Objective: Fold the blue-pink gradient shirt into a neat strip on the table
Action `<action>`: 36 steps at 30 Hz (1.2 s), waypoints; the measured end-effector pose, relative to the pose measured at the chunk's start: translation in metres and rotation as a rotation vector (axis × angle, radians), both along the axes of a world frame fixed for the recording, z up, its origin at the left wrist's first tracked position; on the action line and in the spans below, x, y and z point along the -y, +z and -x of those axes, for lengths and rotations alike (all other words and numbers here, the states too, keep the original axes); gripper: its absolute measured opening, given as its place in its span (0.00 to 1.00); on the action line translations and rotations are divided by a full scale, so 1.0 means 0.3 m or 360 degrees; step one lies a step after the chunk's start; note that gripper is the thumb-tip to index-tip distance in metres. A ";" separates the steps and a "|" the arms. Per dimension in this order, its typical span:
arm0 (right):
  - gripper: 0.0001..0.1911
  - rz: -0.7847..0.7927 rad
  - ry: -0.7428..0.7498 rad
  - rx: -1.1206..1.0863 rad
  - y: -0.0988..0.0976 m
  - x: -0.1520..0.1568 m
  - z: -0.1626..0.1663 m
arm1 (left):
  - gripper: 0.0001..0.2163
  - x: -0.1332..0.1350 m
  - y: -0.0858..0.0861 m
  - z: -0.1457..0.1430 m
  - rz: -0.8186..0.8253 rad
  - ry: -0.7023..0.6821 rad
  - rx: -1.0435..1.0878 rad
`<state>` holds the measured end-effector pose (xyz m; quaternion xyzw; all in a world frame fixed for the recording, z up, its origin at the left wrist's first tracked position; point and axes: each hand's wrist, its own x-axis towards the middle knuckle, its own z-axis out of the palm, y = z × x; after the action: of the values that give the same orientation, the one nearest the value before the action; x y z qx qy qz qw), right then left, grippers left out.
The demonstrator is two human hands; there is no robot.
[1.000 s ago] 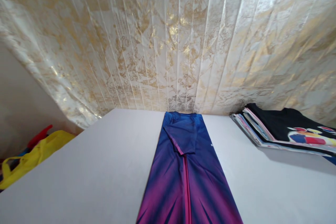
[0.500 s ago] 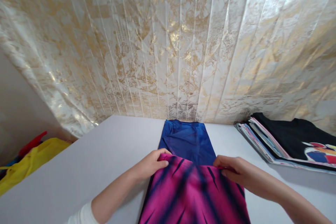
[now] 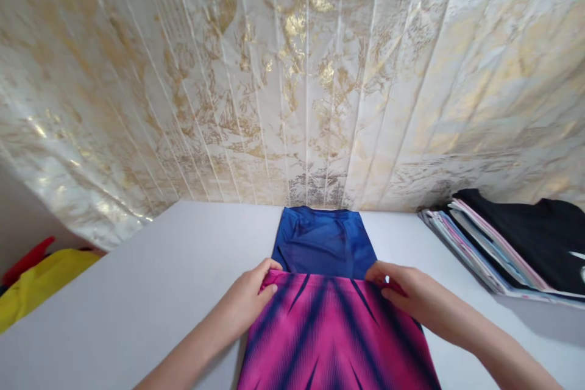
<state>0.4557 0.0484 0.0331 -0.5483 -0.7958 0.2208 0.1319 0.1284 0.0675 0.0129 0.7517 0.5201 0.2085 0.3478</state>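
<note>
My left hand (image 3: 253, 294) pinches the left corner of the top edge of a pink shirt-like garment (image 3: 329, 335) with dark navy streaks. The right corner of that edge is between the thumb and fingers of my right hand (image 3: 402, 292). Stretched between both hands, the edge runs nearly straight. Beyond it, shiny blue fabric (image 3: 324, 241) lies on the white table (image 3: 201, 256), lightly creased. The pink part overlaps the blue; whether they are one piece I cannot tell. The garment's near end runs out of view.
At the right, a stack of folded clothes (image 3: 493, 250) has a black T-shirt (image 3: 530, 228) on top. Yellow cloth (image 3: 50, 277) and a red item (image 3: 30, 259) lie beyond the table's left edge. A gold-and-silver patterned curtain (image 3: 311, 85) hangs behind the table.
The pink edge is pulled straighter and flatter between my hands. The blue fabric beyond it looks smoother in front. My view has shifted a little.
</note>
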 end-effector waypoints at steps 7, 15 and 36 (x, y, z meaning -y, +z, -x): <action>0.27 -0.0923 0.0119 0.0472 -0.212 0.055 0.068 | 0.26 0.123 -0.158 -0.081 -0.1198 -0.0277 -0.0711; 0.41 -0.1097 0.0207 0.0466 -0.377 0.152 0.169 | 0.20 0.194 -0.343 -0.145 -0.1671 -0.0688 -0.0994; 0.39 -0.0812 0.0219 0.0458 -0.312 0.102 0.076 | 0.37 0.084 -0.243 -0.052 -0.1238 -0.0391 -0.0912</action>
<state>0.4330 0.0177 -0.0606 -0.4678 -0.8714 -0.0578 0.1359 0.1441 0.0422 -0.0600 0.9086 0.3860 0.1297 -0.0933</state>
